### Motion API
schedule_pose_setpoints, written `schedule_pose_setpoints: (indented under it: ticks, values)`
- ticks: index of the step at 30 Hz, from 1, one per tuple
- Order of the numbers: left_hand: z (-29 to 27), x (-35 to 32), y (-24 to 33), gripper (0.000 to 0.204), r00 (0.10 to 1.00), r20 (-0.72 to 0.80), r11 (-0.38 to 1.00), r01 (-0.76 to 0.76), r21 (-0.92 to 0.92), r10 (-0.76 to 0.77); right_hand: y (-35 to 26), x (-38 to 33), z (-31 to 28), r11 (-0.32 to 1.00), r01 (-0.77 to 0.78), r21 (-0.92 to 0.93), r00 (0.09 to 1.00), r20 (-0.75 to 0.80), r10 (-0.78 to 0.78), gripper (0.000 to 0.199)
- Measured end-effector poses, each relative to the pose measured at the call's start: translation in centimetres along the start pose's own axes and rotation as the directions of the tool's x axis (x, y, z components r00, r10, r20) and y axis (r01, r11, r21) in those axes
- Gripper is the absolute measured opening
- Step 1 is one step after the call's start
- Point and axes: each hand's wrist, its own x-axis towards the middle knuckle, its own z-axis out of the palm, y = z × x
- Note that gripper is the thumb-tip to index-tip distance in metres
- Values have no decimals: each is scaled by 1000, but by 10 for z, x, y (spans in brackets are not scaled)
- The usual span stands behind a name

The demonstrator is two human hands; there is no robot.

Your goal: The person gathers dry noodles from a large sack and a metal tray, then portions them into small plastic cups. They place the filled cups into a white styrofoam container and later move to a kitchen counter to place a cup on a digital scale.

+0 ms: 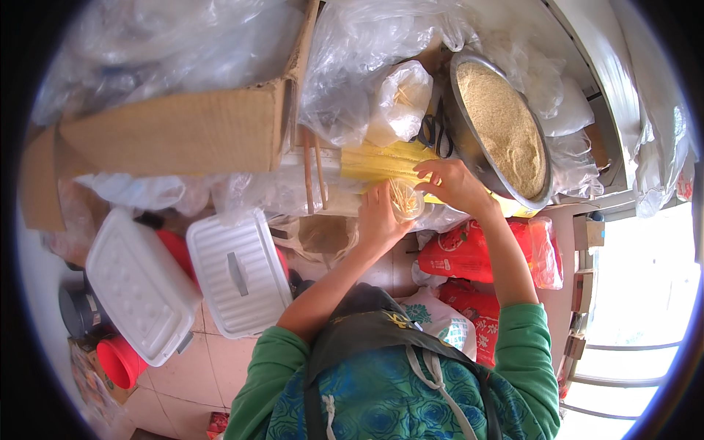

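Observation:
My left hand (378,216) is wrapped round a small clear cup (408,208) at the table's near edge. Thin pale wooden sticks, like toothpicks, stand in the cup (400,192). My right hand (455,185) hovers just right of the cup, fingers curved and apart, and I see nothing in it. Beneath and beyond both hands lies a yellow sheet (378,160). A clear bag (400,103) with more pale sticks stands behind it, beside dark-handled scissors (435,133). To the right, a metal basin (539,172) holds a tan, crumb-like heap (499,125).
A cardboard box (176,132) full of plastic bags fills the left, with two brown sticks (314,172) beside it. White lidded bins (238,275) and a red bucket (121,363) stand on the floor. Red bags (469,253) sit below the table at right.

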Motion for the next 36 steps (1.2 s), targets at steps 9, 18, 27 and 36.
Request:
schedule_pose_setpoints:
  ticks: [9, 18, 27, 36]
  values:
    - [-14, -4, -1, 86, 952, -92, 955, -285, 80, 292, 65, 13, 32, 668, 129, -733, 988, 154, -22, 2]
    - [-37, -27, -29, 84, 975, -174, 977, -161, -142, 135, -24, -9, 27, 988, -149, 30, 953, -263, 152, 10]
    - [-76, -153, -102, 87, 969, -175, 969, 136, -205, -173, -115, -58, 117, 755, -444, 483, 896, 238, 375, 16]
    - [-123, -257, -214, 86, 691, -608, 891, 450, -61, -391, -108, -130, 211, 764, -425, 485, 866, 463, 188, 10]
